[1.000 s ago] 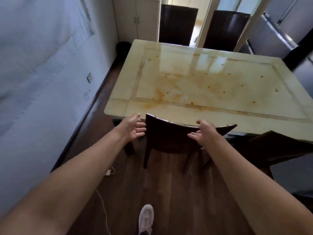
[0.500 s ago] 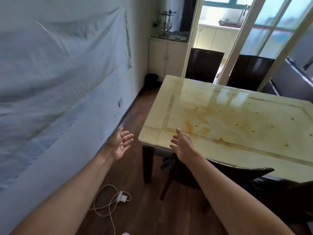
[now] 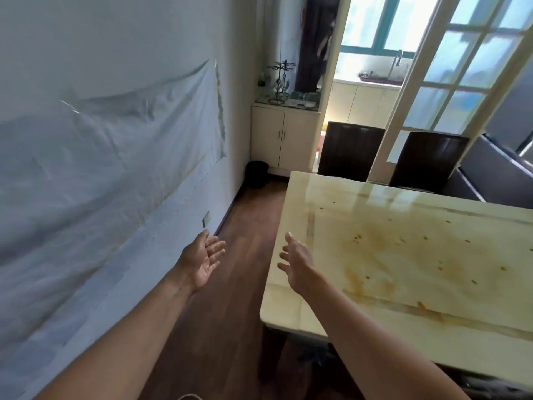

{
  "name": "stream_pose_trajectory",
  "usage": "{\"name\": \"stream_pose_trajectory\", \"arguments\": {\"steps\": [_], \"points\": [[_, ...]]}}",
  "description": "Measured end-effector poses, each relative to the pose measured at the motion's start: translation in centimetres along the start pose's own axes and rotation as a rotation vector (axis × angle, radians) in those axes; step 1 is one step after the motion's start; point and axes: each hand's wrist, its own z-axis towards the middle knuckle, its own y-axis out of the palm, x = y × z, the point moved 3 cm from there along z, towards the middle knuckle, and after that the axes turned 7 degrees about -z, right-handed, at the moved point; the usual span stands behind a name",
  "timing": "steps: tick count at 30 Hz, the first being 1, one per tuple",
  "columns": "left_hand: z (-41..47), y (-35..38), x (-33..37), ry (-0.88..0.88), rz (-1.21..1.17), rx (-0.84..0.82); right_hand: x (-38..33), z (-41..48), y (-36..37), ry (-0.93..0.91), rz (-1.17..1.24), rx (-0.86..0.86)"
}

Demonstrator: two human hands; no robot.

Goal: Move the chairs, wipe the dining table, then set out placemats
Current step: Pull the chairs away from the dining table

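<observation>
The cream dining table (image 3: 288,310) fills the right side, its glossy top marked with orange stains and spots. Two dark chairs stand at its far edge, one (image 3: 349,150) on the left and one (image 3: 429,160) on the right. My left hand (image 3: 202,259) is raised over the floor strip between wall and table, palm up, fingers straight, holding nothing. My right hand (image 3: 297,262) hovers over the table's near left corner, fingers spread and empty. The near chair is out of view.
A wall covered with white sheeting (image 3: 115,174) runs along the left. A narrow strip of dark wood floor (image 3: 248,226) leads to a black bin (image 3: 256,173) and a cream cabinet (image 3: 284,138). A glass-paned door (image 3: 450,90) stands behind the chairs.
Both hands have left the near chair's back and now reach forward, empty. The view has lifted and swung left, so the near chair has dropped out of sight.
</observation>
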Motion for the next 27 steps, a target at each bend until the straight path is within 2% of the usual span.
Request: {"name": "stream_pose_trajectory", "arguments": {"steps": [8, 14, 17, 21, 27], "points": [[14.1, 1.7, 5.9, 0.002, 0.070, -0.052, -4.4, 13.3, 4.8, 0.001, 0.036, 0.033], [28.9, 7.8, 11.3, -0.077, 0.144, -0.107, -11.5, 26.0, 6.3, -0.009, 0.072, 0.126], [35.4, 11.0, 15.6, -0.057, 0.179, -0.156, -16.1, 31.8, 7.5, -0.038, 0.083, 0.148], [41.9, 13.7, 20.2, -0.051, 0.193, -0.204, -21.1, 36.7, 8.9, -0.050, 0.109, 0.195], [51.7, 17.7, 24.5, -0.086, 0.262, -0.315, -24.8, 42.9, 10.1, -0.039, 0.142, 0.309]]}}
